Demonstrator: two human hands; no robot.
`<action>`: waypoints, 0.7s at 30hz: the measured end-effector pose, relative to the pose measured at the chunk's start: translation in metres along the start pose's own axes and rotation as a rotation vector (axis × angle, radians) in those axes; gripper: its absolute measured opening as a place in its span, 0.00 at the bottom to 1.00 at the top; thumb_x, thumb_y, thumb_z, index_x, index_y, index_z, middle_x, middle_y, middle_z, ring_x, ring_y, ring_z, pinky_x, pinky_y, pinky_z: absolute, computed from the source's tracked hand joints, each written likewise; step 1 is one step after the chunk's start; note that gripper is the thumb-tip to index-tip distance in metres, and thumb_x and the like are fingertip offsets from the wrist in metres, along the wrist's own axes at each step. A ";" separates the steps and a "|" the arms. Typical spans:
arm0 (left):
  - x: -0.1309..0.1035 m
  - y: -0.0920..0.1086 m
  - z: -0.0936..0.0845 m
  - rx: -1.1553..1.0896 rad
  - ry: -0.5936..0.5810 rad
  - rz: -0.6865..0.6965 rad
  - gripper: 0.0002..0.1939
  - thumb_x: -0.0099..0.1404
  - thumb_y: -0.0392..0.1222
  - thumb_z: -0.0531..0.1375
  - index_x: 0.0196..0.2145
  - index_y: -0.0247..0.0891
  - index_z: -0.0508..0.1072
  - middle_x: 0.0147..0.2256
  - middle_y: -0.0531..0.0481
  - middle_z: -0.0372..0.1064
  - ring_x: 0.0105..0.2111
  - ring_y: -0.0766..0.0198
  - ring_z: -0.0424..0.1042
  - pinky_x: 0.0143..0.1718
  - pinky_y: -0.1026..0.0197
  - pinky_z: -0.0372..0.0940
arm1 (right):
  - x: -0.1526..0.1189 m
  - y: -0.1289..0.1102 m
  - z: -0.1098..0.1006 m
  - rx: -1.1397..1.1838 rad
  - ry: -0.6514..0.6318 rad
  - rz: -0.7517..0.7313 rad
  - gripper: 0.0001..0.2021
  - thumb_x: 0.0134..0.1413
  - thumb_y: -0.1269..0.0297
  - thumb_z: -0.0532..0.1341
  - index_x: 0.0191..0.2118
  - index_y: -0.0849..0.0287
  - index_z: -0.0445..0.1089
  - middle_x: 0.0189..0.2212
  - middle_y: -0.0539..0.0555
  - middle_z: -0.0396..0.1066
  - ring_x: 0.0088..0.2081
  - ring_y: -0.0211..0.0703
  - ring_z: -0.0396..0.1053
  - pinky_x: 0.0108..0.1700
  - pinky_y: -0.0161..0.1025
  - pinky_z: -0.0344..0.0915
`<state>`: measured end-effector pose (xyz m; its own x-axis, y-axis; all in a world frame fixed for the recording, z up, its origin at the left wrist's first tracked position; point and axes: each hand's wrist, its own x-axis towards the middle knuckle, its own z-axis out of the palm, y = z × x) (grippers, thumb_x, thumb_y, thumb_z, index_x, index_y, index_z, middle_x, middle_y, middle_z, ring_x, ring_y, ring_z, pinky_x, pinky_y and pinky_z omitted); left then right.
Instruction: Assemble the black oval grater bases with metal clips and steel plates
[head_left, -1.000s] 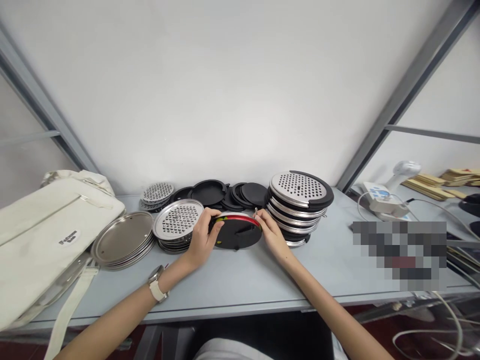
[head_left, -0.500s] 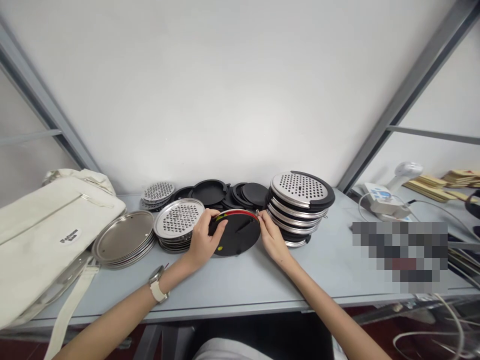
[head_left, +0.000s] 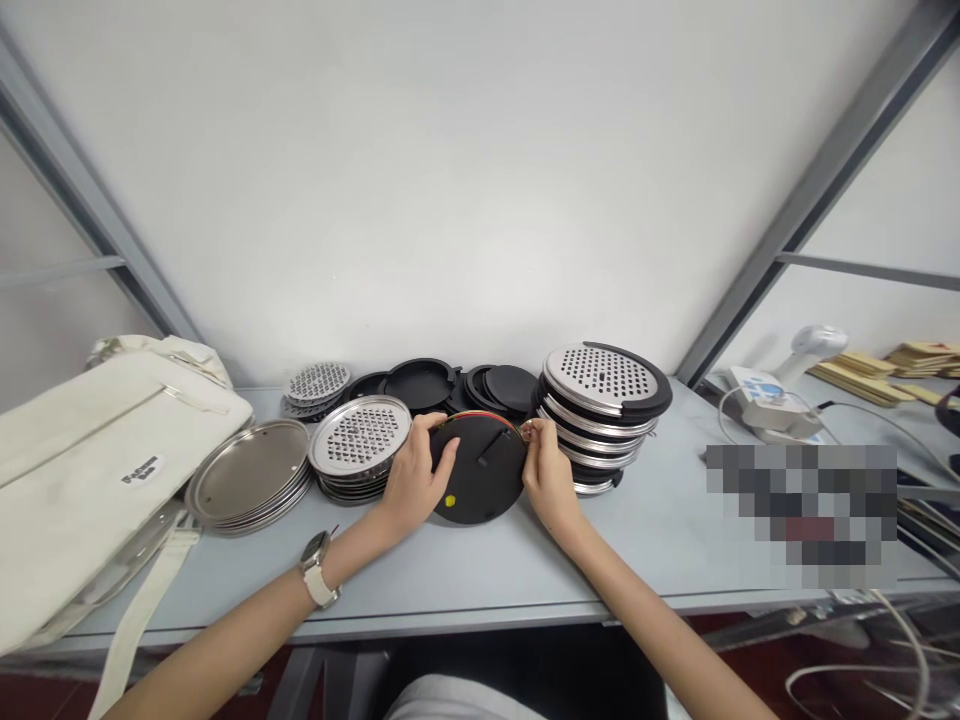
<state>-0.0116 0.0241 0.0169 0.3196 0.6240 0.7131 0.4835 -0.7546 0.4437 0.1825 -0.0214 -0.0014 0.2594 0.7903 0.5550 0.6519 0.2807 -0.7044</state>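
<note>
One black disc [head_left: 484, 485], held from both sides

At centre, over the table [head_left: 637, 570], tilted toward the camera. Left hand [head_left: 420, 470] at the disc's 9 o'clock: gripping the edge, thumb on the face, other fingers mostly hidden behind. Right hand [head_left: 551, 470] at 3 o'clock: fingers pinched narrow on a small metal piece [head_left: 527, 430], mostly covered, form unclear. Farther toward 3 o'clock, a pixelated patch [head_left: 814, 510], unreadable. At 9 o'clock, a white bag [head_left: 97, 480] cut off by the left edge, contents out of sight. At 11 o'clock, shallow black dishes [head_left: 420, 385], overlapping. At 2 o'clock, atop a stack [head_left: 600, 450], a perforated silver plate [head_left: 592, 375] partly bordered by a black rim [head_left: 651, 388].
</note>
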 end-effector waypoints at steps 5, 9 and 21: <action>0.001 0.000 0.001 -0.002 -0.123 -0.053 0.13 0.69 0.40 0.50 0.51 0.38 0.56 0.47 0.42 0.62 0.49 0.56 0.66 0.49 0.51 0.64 | 0.000 0.003 0.001 -0.017 -0.003 0.005 0.07 0.64 0.66 0.43 0.44 0.56 0.54 0.38 0.61 0.68 0.39 0.48 0.69 0.39 0.41 0.63; -0.001 0.000 0.002 0.006 -0.202 -0.114 0.13 0.69 0.41 0.49 0.51 0.38 0.55 0.47 0.41 0.63 0.49 0.54 0.66 0.49 0.49 0.63 | 0.001 0.003 0.000 -0.020 -0.077 -0.020 0.08 0.63 0.68 0.43 0.44 0.56 0.55 0.36 0.59 0.67 0.36 0.46 0.68 0.39 0.39 0.62; -0.008 -0.004 0.007 0.018 -0.369 -0.112 0.13 0.69 0.41 0.47 0.50 0.36 0.56 0.48 0.39 0.61 0.51 0.53 0.63 0.53 0.48 0.61 | 0.000 0.011 0.002 -0.069 -0.264 -0.047 0.10 0.61 0.72 0.42 0.44 0.58 0.56 0.32 0.56 0.68 0.35 0.45 0.70 0.39 0.39 0.64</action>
<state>-0.0101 0.0233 0.0057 0.5344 0.7357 0.4161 0.5448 -0.6762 0.4958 0.1885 -0.0173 -0.0104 0.0390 0.8947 0.4450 0.7081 0.2895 -0.6441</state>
